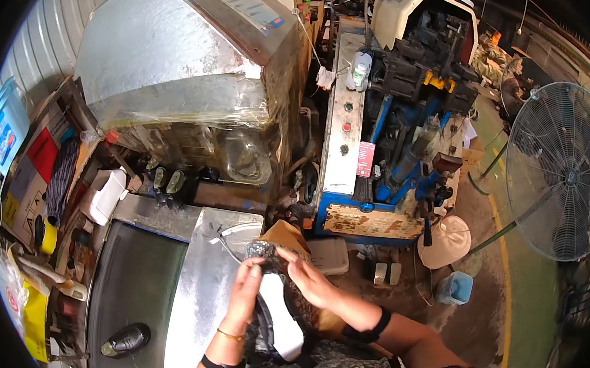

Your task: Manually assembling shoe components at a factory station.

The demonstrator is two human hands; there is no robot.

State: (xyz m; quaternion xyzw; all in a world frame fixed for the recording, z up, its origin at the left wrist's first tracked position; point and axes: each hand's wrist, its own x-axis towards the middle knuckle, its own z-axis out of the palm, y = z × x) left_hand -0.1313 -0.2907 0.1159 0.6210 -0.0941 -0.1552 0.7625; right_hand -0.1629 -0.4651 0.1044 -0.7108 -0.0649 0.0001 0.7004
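Note:
In front of my body is a shoe (280, 313) with its long white bottom turned up and a dark upper around it. My left hand (244, 291) lies along its left edge, fingers bent at the far end and closed against it. From the right, my right hand (310, 279) reaches over with its fingers stretched out, their tips at that same far end. Part of the upper is hidden under the white bottom and by my hands. A speckled dark piece (260, 250) shows just beyond my fingertips; I cannot make out what it is.
To my left, a single black shoe (126, 340) lies on a dark conveyor belt (142, 269) beside a metal plate (206, 280). A big metal-hooded machine (180, 60) stands behind. Ahead is a blue-and-white machine (344, 129); a large fan (562, 175) and a blue bucket (454, 288) are at right.

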